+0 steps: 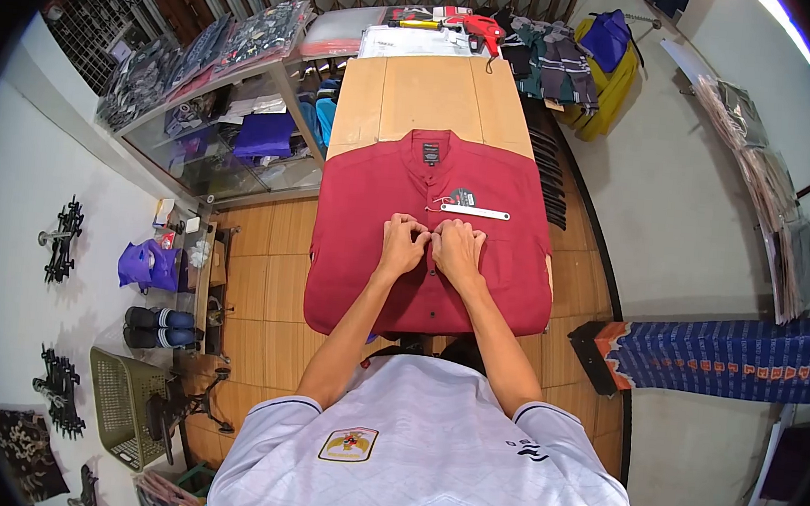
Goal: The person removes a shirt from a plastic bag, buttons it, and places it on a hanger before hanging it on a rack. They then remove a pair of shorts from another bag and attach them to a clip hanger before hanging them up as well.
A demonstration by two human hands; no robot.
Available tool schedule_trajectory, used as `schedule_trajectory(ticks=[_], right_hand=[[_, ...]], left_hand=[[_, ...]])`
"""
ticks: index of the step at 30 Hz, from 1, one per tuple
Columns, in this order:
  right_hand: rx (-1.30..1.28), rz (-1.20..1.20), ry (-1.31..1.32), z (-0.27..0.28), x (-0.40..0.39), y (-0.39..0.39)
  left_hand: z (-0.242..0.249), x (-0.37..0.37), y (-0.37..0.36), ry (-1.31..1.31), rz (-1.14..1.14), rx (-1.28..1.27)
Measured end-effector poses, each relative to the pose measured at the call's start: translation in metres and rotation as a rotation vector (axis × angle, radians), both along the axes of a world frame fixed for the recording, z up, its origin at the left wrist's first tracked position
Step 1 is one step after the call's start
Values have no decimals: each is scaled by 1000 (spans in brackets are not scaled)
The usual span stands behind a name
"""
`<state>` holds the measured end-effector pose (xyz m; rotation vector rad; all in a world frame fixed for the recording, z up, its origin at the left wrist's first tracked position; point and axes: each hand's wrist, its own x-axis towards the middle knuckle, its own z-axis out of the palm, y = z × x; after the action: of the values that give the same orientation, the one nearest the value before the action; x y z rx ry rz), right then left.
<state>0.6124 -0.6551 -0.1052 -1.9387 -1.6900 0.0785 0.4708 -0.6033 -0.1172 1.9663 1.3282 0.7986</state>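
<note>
A dark red shirt [372, 189] lies flat on a cardboard-covered table [427, 93], its collar pointing away from me. My left hand [404, 243] and my right hand [458, 250] meet at the shirt's front placket, fingers bent and pinching the fabric near a button. Below them, dark buttons show along the placket. Just above my right hand lies a white strip [475, 212] with a hole at each end, next to a dark tag [464, 198] by the collar opening.
At the table's far end are a red tool [484, 33] and packaged items. A glass cabinet [233, 135] holding packed clothes stands at the left. Folded clothes [558, 65] are at the back right. A green basket [126, 409] sits lower left.
</note>
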Motion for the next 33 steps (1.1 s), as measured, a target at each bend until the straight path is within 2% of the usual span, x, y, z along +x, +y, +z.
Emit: schedule_trajectory(ticks=[5,11,14,17,20,23,26,32,33], right_hand=[[130,-34,-115,-9,-6,2],[118,-73,-153,-11,-12,1],[110,-103,-156,-12,-16,1],[121,-74,-76,-11,-13,-3],[125,-20,24,-9,-10,-8],[91,34,146,-7,-2,-15],[106,114,318,2,10,-27],[90,49,251,25,-1,-76],[92,60,233,28,-4,-82]], left_hand=[[-7,-2,4,-4,-21,16],[-6,-4,5,-13,-25,-14],[-21,-6,14,-89,-63,-73],[-19,-6,17,-103,-75,-135],[-5,-2,9,-90,-47,7],[-14,-2,14,-65,-59,4],[-9,-6,12,-258,-77,-123],[16,-24,-39,-30,-143,58],[22,-27,-48,-16,-164,-5]])
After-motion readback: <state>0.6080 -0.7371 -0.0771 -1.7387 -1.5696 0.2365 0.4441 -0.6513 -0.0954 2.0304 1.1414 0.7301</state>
